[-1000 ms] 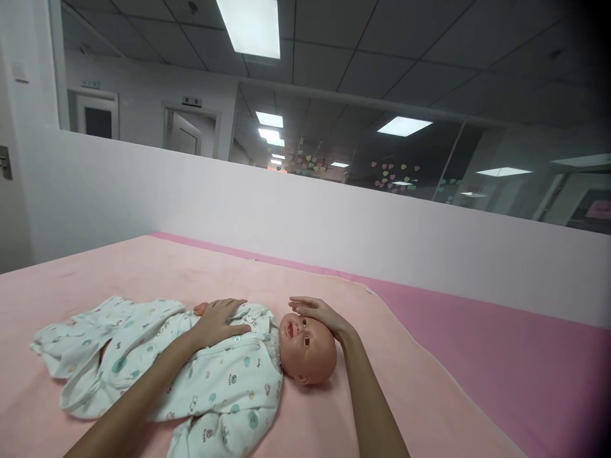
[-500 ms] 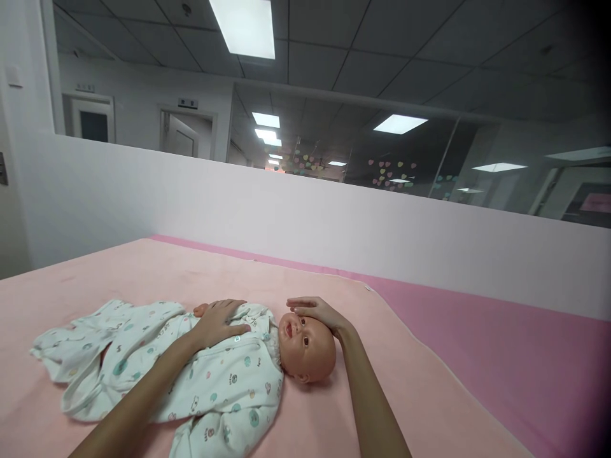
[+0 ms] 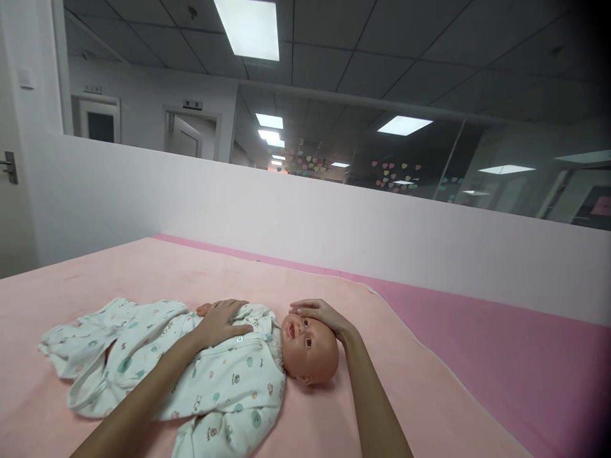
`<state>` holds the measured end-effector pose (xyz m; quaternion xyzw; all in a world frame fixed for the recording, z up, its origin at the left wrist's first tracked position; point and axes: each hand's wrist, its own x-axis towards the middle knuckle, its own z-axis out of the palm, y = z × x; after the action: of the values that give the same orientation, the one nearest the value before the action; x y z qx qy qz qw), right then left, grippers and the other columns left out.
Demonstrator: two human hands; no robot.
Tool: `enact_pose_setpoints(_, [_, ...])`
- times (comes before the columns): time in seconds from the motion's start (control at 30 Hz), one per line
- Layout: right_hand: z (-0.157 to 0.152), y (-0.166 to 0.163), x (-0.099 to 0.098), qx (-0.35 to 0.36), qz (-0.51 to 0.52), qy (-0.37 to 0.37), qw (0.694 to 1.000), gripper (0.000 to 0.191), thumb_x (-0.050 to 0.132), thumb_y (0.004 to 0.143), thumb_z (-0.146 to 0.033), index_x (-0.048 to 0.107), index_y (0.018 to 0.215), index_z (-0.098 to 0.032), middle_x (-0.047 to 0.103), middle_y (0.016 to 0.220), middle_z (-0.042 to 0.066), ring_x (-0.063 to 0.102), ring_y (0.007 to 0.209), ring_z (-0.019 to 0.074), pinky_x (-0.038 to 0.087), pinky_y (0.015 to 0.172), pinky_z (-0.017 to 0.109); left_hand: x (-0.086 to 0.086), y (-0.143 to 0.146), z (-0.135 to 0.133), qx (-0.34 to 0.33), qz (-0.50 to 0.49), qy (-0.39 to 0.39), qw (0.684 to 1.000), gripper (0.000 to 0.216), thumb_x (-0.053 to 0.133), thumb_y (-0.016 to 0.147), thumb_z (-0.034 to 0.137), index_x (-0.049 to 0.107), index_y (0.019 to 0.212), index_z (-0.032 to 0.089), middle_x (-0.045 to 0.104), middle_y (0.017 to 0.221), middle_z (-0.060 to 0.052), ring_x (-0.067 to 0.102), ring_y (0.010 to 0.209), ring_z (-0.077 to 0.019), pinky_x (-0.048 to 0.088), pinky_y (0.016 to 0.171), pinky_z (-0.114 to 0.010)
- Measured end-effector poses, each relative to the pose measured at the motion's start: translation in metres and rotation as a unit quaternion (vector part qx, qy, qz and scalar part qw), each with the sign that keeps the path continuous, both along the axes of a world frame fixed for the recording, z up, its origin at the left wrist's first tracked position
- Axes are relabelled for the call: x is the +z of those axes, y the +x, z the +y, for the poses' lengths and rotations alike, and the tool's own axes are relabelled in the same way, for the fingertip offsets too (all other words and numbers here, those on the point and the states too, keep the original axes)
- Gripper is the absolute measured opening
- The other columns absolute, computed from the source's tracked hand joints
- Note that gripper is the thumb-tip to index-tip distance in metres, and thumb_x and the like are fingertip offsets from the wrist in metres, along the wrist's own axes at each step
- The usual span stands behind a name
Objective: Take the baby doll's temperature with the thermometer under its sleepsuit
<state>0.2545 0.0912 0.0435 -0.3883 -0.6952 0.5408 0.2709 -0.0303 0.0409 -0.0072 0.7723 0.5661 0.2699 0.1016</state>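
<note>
A baby doll (image 3: 312, 356) lies on its back across the bed, its bald head to the right and its face up. It wears a white sleep suit (image 3: 238, 381) printed with small green and brown figures. My left hand (image 3: 222, 323) rests flat on the doll's chest, fingers stretched out and thumb apart. Beside it, one small doll hand (image 3: 203, 310) shows at the far sleeve. My right hand (image 3: 322, 315) lies along the far side and top of the doll's head, fingers extended over the forehead. Its palm is hidden.
A peach-coloured blanket (image 3: 382, 381) covers the bed, over a pink mat (image 3: 477, 337) that shows at the right and back. Behind stands a low white wall (image 3: 310, 216) with a window above. A door handle (image 3: 9, 167) is at far left.
The whole view has shifted slightly to the left, so things appear a little further right. Both hands keep their places on the doll.
</note>
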Motion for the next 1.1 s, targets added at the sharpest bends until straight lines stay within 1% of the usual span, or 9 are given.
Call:
enact_pose_setpoints(0.1, [-0.0007,-0.0001,0.0000,0.009,-0.028,0.008,1.000,0.035,0.069,0.064,-0.044,0.069,0.078,-0.012,0.068,0.078,0.007,0.061,0.079,0.0201,0.046,0.077,0.034,0.0001,-0.0001,-0.0005,-0.003,-0.004,0.001,1.000,0.061,0.049,0.071,0.061,0.045,0.123,0.028,0.049,0.126,-0.003,0.040,0.116,-0.0282,0.028,0.098,-0.041])
enact_pose_setpoints(0.17, [-0.0008,-0.0006,0.0002,0.006,-0.016,0.006,1.000,0.036,0.070,0.063,-0.043,0.069,0.082,-0.013,0.068,0.085,0.007,0.061,0.083,0.0206,0.046,0.079,0.034,-0.0001,-0.0001,-0.0005,-0.004,-0.004,0.003,1.000,0.062,0.050,0.071,0.061,0.045,0.123,0.028,0.049,0.125,-0.004,0.040,0.116,-0.0281,0.028,0.098,-0.041])
enact_pose_setpoints(0.3, [-0.0003,-0.0013,0.0001,-0.016,0.017,0.003,1.000,0.044,0.073,0.061,-0.038,0.065,0.100,-0.018,0.062,0.110,0.008,0.056,0.101,0.0210,0.042,0.089,0.033,-0.0008,-0.0003,0.0002,-0.003,-0.003,0.003,1.000,0.062,0.050,0.071,0.061,0.045,0.123,0.028,0.049,0.126,-0.004,0.040,0.116,-0.0280,0.028,0.099,-0.041])
enact_pose_setpoints(0.37, [-0.0001,-0.0008,-0.0003,-0.021,0.014,0.005,1.000,0.042,0.072,0.062,-0.039,0.066,0.098,-0.018,0.061,0.110,0.008,0.056,0.100,0.0206,0.043,0.087,0.032,-0.0009,-0.0004,0.0003,-0.004,-0.004,0.001,1.000,0.062,0.049,0.071,0.061,0.045,0.123,0.028,0.048,0.126,-0.004,0.040,0.116,-0.0283,0.028,0.099,-0.042])
enact_pose_setpoints(0.5, [-0.0002,0.0009,-0.0011,0.012,-0.023,0.007,1.000,0.036,0.067,0.065,-0.046,0.069,0.078,-0.012,0.068,0.080,0.006,0.060,0.076,0.0178,0.046,0.070,0.030,-0.0009,-0.0004,-0.0002,-0.005,-0.005,0.003,1.000,0.063,0.049,0.071,0.062,0.045,0.124,0.028,0.049,0.126,-0.004,0.040,0.116,-0.0283,0.028,0.098,-0.041])
enact_pose_setpoints(0.57, [-0.0004,0.0010,-0.0011,0.020,-0.031,0.009,0.999,0.036,0.066,0.067,-0.047,0.068,0.072,-0.011,0.067,0.072,0.005,0.059,0.070,0.0167,0.045,0.066,0.029,-0.0008,-0.0002,-0.0005,-0.002,-0.005,0.003,1.000,0.063,0.049,0.071,0.063,0.045,0.124,0.028,0.049,0.126,-0.003,0.040,0.116,-0.0280,0.028,0.099,-0.041])
enact_pose_setpoints(0.77, [-0.0018,-0.0010,0.0009,-0.011,0.003,-0.005,1.000,0.041,0.071,0.062,-0.042,0.068,0.093,-0.017,0.064,0.104,0.008,0.058,0.094,0.0202,0.043,0.084,0.032,0.0004,0.0000,-0.0016,-0.001,-0.008,0.000,1.000,0.062,0.048,0.071,0.063,0.045,0.123,0.029,0.049,0.126,-0.003,0.040,0.116,-0.0287,0.029,0.098,-0.042])
enact_pose_setpoints(0.97, [-0.0054,-0.0019,0.0030,0.006,-0.029,-0.002,1.000,0.037,0.066,0.065,-0.048,0.069,0.077,-0.013,0.068,0.079,0.007,0.060,0.079,0.0198,0.045,0.074,0.032,0.0006,-0.0004,-0.0011,0.001,-0.004,-0.004,1.000,0.064,0.049,0.071,0.063,0.044,0.124,0.029,0.048,0.128,-0.004,0.038,0.117,-0.0297,0.027,0.099,-0.043])
enact_pose_setpoints(1.1, [-0.0051,-0.0027,0.0017,-0.013,-0.001,-0.012,1.000,0.037,0.069,0.064,-0.044,0.068,0.086,-0.015,0.067,0.091,0.007,0.059,0.086,0.0195,0.044,0.078,0.031,-0.0006,-0.0008,-0.0001,0.000,0.000,0.001,1.000,0.064,0.048,0.071,0.063,0.044,0.124,0.029,0.048,0.128,-0.003,0.039,0.117,-0.0298,0.028,0.099,-0.042])
